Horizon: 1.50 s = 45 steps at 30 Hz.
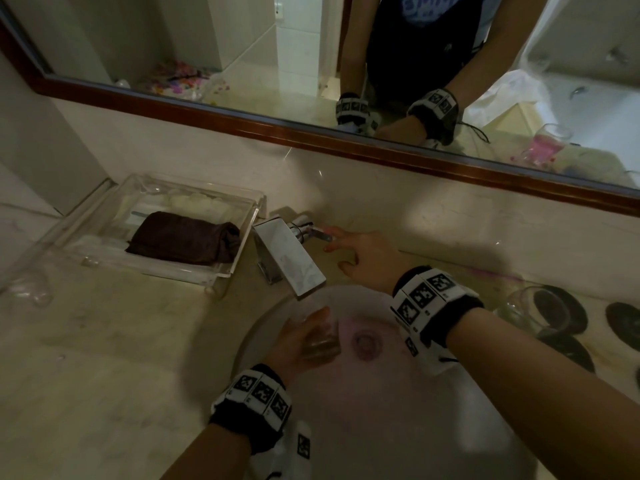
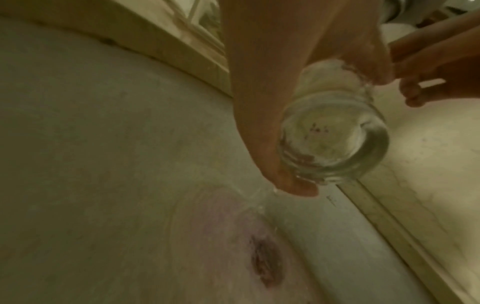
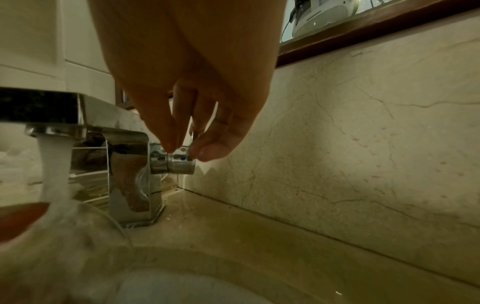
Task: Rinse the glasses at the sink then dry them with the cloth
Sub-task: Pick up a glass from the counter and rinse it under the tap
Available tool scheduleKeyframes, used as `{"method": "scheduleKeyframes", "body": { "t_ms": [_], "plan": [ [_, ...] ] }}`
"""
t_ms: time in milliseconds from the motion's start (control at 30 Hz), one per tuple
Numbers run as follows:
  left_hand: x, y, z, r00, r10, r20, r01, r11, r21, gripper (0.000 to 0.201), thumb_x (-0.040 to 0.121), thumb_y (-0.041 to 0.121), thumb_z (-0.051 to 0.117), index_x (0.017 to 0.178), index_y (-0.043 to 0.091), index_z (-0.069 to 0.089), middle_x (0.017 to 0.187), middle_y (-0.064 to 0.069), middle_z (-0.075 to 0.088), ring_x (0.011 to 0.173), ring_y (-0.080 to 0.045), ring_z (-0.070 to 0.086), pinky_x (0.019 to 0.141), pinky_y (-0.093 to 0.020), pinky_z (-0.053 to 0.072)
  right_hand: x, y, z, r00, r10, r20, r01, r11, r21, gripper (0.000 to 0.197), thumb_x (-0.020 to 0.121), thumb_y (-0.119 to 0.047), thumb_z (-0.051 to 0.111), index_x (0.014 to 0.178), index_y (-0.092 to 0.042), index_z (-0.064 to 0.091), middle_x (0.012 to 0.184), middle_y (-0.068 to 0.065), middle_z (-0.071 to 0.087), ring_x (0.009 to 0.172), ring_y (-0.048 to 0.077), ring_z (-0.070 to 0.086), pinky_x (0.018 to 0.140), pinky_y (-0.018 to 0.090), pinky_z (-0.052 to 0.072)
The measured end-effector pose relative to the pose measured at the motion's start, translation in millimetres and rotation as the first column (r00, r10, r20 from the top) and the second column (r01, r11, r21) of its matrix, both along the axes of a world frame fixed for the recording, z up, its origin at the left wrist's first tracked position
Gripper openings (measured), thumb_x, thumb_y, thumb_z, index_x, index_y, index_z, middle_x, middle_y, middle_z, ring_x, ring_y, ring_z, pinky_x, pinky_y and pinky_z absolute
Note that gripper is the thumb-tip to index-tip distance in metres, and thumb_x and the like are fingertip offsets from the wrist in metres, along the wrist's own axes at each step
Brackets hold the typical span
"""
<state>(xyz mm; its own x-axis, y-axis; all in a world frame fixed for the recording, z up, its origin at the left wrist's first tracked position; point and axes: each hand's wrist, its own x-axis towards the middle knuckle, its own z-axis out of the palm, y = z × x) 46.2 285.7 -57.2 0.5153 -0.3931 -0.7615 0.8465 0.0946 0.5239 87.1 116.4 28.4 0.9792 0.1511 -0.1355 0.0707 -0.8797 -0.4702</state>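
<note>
My left hand (image 1: 298, 341) grips a clear glass (image 1: 322, 337) over the white sink (image 1: 415, 427), just under the chrome faucet (image 1: 291, 261) spout. In the left wrist view the glass (image 2: 335, 133) is tilted, held between thumb and fingers, and water trickles from it toward the drain (image 2: 265, 261). My right hand (image 1: 360, 254) reaches to the faucet lever (image 1: 320, 233); in the right wrist view thumb and finger of that hand (image 3: 187, 148) pinch it. Water (image 3: 54, 168) pours from the spout into the glass (image 3: 64, 236). A dark brown cloth (image 1: 187, 242) lies folded in a clear tray (image 1: 156, 268) left of the faucet.
Another glass (image 1: 530, 310) stands on the counter right of the sink, among dark round coasters (image 1: 623, 323). A clear glass item (image 1: 31, 289) lies at the far left of the counter. A wood-framed mirror (image 1: 346, 140) runs along the back wall.
</note>
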Motion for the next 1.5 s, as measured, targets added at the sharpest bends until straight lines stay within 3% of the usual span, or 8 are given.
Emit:
{"method": "scheduleKeyframes", "body": {
  "t_ms": [67, 300, 567, 667, 800, 1000, 1100, 1500],
  "plan": [
    [-3, 0, 1, 0.989, 0.056, -0.135, -0.078, 0.985, -0.157, 0.042, 0.064, 0.039, 0.077, 0.084, 0.005, 0.065, 0.070, -0.009, 0.065, 0.064, -0.024, 0.065, 0.080, -0.042, 0.051, 0, 0, 1, 1.000, 0.008, -0.007, -0.008, 1.000, 0.002, 0.036, 0.082, -0.006, 0.057, 0.117, -0.014, 0.062, 0.146, -0.006, 0.039, 0.086, 0.019, 0.061, 0.085, 0.026, 0.047],
    [-15, 7, 1, 0.911, 0.245, -0.332, -0.347, 0.890, -0.297, 0.039, 0.077, 0.039, 0.067, 0.093, 0.004, 0.062, 0.089, -0.018, 0.068, 0.091, -0.033, 0.061, 0.102, -0.051, 0.038, 0, 0, 1, 1.000, 0.010, -0.022, -0.010, 1.000, 0.012, 0.038, 0.082, -0.005, 0.055, 0.118, -0.014, 0.061, 0.148, -0.008, 0.036, 0.109, 0.021, 0.059, 0.088, 0.027, 0.046],
    [6, 4, 9, 0.939, 0.208, -0.273, -0.252, 0.958, -0.134, 0.055, 0.081, 0.052, 0.057, 0.109, 0.005, 0.058, 0.106, -0.016, 0.061, 0.092, -0.032, 0.059, 0.088, -0.047, 0.046, -4, 4, 11, 1.000, 0.008, -0.003, -0.008, 1.000, -0.011, 0.037, 0.083, -0.005, 0.055, 0.118, -0.013, 0.062, 0.147, -0.009, 0.037, 0.074, 0.014, 0.053, 0.081, 0.028, 0.047],
    [13, -2, 15, 0.979, 0.133, -0.158, -0.154, 0.980, -0.129, 0.031, 0.090, 0.029, 0.058, 0.117, 0.015, 0.050, 0.089, -0.003, 0.057, 0.073, -0.005, 0.064, 0.067, -0.023, 0.052, -4, 4, 11, 1.000, 0.007, -0.016, -0.007, 1.000, -0.022, 0.036, 0.083, -0.004, 0.055, 0.117, -0.012, 0.062, 0.147, -0.009, 0.037, 0.076, 0.010, 0.049, 0.082, 0.026, 0.047],
    [9, -6, 55, 0.975, 0.143, -0.172, -0.179, 0.960, -0.214, 0.065, 0.084, -0.015, 0.056, 0.136, 0.010, 0.025, 0.077, 0.024, 0.043, 0.047, 0.032, 0.042, 0.047, 0.003, 0.037, 1, 2, 7, 0.999, -0.021, -0.036, 0.023, 0.999, 0.039, 0.035, 0.081, -0.003, 0.056, 0.114, -0.013, 0.064, 0.143, -0.002, 0.044, 0.106, 0.027, 0.060, 0.092, 0.038, 0.047],
    [24, -7, 11, 0.889, 0.238, -0.391, -0.330, 0.925, -0.187, 0.039, 0.098, 0.039, 0.036, 0.105, 0.007, 0.057, 0.088, -0.018, 0.065, 0.084, -0.032, 0.057, 0.055, -0.036, 0.056, 5, 3, 16, 0.997, -0.055, -0.054, 0.057, 0.998, 0.032, 0.034, 0.085, -0.002, 0.054, 0.114, -0.016, 0.065, 0.140, 0.000, 0.048, 0.074, 0.011, 0.060, 0.087, 0.027, 0.048],
    [22, -10, 13, 0.876, 0.269, -0.401, -0.359, 0.918, -0.169, 0.037, 0.095, 0.036, 0.045, 0.108, 0.004, 0.057, 0.104, -0.021, 0.061, 0.087, -0.037, 0.057, 0.048, -0.050, 0.054, 7, 4, 16, 0.996, -0.065, -0.059, 0.067, 0.997, 0.027, 0.034, 0.084, -0.002, 0.054, 0.112, -0.015, 0.066, 0.137, 0.003, 0.052, 0.102, 0.021, 0.061, 0.095, 0.031, 0.045],
    [18, -7, 19, 0.860, 0.319, -0.398, -0.422, 0.883, -0.204, 0.032, 0.094, 0.035, 0.050, 0.095, 0.004, 0.060, 0.095, -0.020, 0.062, 0.088, -0.037, 0.056, 0.059, -0.056, 0.052, 9, 17, 35, 0.991, -0.067, -0.119, 0.068, 0.998, -0.001, 0.036, 0.085, -0.002, 0.049, 0.114, -0.014, 0.066, 0.125, 0.005, 0.061, 0.111, 0.021, 0.055, 0.093, 0.025, 0.039]
  ]
}}
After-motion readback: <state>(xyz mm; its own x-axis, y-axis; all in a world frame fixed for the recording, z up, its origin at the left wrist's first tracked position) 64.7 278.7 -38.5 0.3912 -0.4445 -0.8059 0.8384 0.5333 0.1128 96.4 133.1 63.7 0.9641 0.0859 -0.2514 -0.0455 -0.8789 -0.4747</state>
